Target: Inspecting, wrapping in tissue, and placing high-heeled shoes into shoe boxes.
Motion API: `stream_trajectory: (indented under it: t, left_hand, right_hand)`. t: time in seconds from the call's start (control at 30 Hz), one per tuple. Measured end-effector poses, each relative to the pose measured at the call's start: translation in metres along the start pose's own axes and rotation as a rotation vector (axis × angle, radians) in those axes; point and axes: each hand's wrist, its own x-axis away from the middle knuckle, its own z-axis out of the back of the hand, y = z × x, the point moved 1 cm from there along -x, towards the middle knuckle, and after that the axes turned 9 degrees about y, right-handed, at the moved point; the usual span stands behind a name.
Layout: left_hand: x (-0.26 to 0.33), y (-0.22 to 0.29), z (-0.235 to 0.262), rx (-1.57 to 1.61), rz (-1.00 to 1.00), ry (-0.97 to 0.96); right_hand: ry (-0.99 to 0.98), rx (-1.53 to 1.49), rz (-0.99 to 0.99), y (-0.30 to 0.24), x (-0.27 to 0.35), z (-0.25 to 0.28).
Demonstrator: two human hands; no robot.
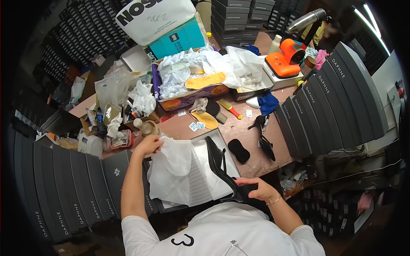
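A thin sheet of white tissue paper (171, 164) is pinched at its top edge between the fingers of my left hand (149, 145). It drapes over the left side of an open shoe box (224, 138) with a ribbed white lining. My right hand (264, 191) is closed around the heel end of a black slingback shoe (217, 162), its pointed toe facing away over the box. Black material under the fingers partly hides the grip. On the table to the right lies another black heeled shoe (265, 145), beside a black oval pad (238, 151).
Stacked grey shoe boxes flank me on the left (81, 183) and right (329, 102). Beyond my hands are a purple carton (192, 96) of crumpled paper, a red-and-yellow brush (230, 109), a clear bottle (145, 126), and an orange device (284, 59).
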Motion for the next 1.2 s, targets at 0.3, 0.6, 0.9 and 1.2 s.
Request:
stream_trajectory:
  t: [0.3,0.6,0.9,1.2]
  left_hand:
    - [0.144,0.145,0.006,-0.194,-0.617,0.756]
    - [0.215,0.035,-0.104,0.081,-0.560,0.894]
    - [0.194,0.015,-0.111,-0.233,-0.422,1.002]
    - [0.159,0.045,-0.084,-0.197,-0.502,0.843]
  right_hand:
    - [-0.331,-0.270,0.104,-0.048,0.001,-0.053]
    - [-0.080,-0.247,-0.037,-0.011,-0.049,-0.086]
    - [-0.134,-0.878,-0.326,0.080,-0.037,-0.051]
    - [-0.194,-1.043,-0.273,0.093,-0.034,-0.034]
